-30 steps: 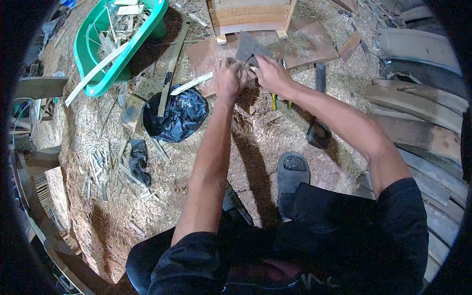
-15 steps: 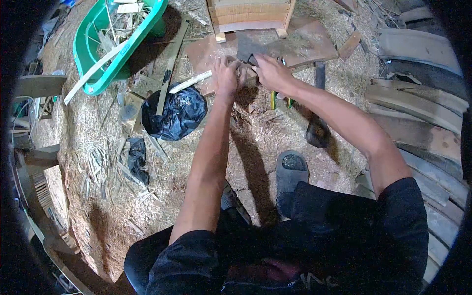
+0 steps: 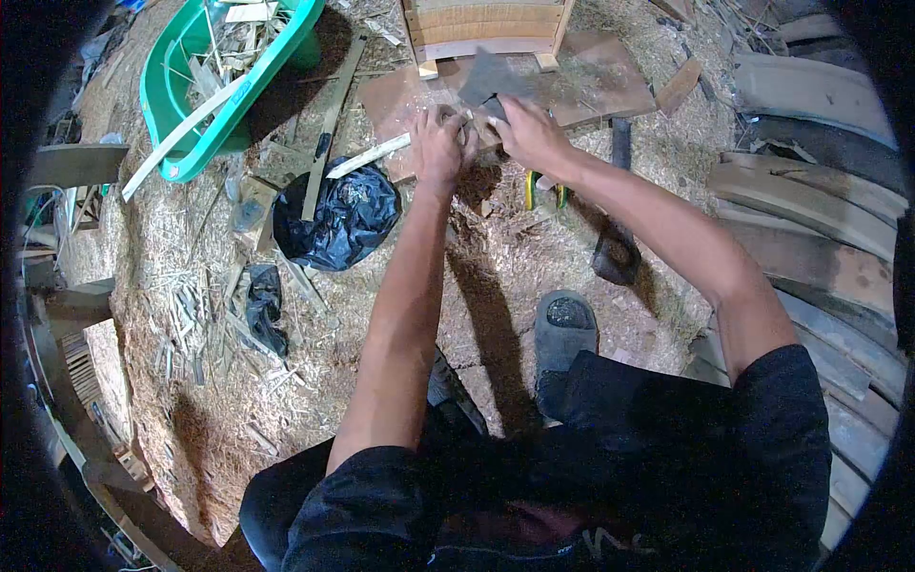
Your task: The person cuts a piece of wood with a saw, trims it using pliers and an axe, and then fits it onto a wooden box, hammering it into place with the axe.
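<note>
My left hand (image 3: pixel 439 145) is closed around a pale wooden strip (image 3: pixel 370 156) that juts out to the left, low over a brown board (image 3: pixel 591 81) on the ground. My right hand (image 3: pixel 526 133) grips the handle of a dark broad-bladed knife (image 3: pixel 485 78). The blade stands just above the two hands, close to the end of the strip. Both hands almost touch each other.
A green plastic tub (image 3: pixel 218 80) full of wood offcuts lies at the top left. A black plastic bag (image 3: pixel 335 215) sits left of my forearm. A wooden crate (image 3: pixel 486 27) stands behind the board. My sandalled foot (image 3: pixel 564 331) rests on sawdust. Curved planks (image 3: pixel 810 229) are stacked right.
The knife blade has shifted slightly up and right, with both hands staying at the strip. The view has drifted a little.
</note>
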`<state>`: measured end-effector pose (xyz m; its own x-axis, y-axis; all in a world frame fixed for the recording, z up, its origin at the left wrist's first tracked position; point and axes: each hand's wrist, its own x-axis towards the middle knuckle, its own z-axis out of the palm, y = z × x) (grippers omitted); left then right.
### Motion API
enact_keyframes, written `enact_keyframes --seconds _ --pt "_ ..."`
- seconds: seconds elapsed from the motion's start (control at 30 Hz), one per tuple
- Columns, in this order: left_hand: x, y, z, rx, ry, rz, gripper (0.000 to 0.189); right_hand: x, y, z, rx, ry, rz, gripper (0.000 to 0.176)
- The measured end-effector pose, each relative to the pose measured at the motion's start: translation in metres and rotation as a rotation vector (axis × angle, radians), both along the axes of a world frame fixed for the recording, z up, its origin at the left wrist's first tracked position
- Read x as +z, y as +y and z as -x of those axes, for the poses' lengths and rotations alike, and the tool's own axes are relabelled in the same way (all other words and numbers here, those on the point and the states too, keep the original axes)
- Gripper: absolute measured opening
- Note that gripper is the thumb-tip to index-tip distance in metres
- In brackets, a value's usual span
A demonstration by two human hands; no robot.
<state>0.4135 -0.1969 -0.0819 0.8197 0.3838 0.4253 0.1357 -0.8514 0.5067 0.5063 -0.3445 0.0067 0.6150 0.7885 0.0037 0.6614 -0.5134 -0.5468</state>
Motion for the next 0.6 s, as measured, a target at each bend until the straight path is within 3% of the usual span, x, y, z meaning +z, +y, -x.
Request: enact_keyframes --seconds 0.1,0.33,0.43,0.6 --pt "0.006 -0.002 -0.001 0.015 -0.046 -0.029 0.026 -0.011 -0.002 -0.01 0.117 0.006 0.042 0.037" --pt "0.005 -0.001 -0.005 0.017 -0.092 0.052 0.019 -0.012 -0.006 -0.007 -0.085 -0.002 -0.066 0.033" --pt "0.001 0.002 -0.008 -0.001 -0.099 0.195 0.023 -0.001 -0.007 -0.012 -0.123 0.122 0.157 0.035" --pt "-0.001 0.006 -0.007 -0.009 -0.115 0.211 0.027 -0.011 -0.006 -0.018 -0.14 0.012 0.092 0.038"
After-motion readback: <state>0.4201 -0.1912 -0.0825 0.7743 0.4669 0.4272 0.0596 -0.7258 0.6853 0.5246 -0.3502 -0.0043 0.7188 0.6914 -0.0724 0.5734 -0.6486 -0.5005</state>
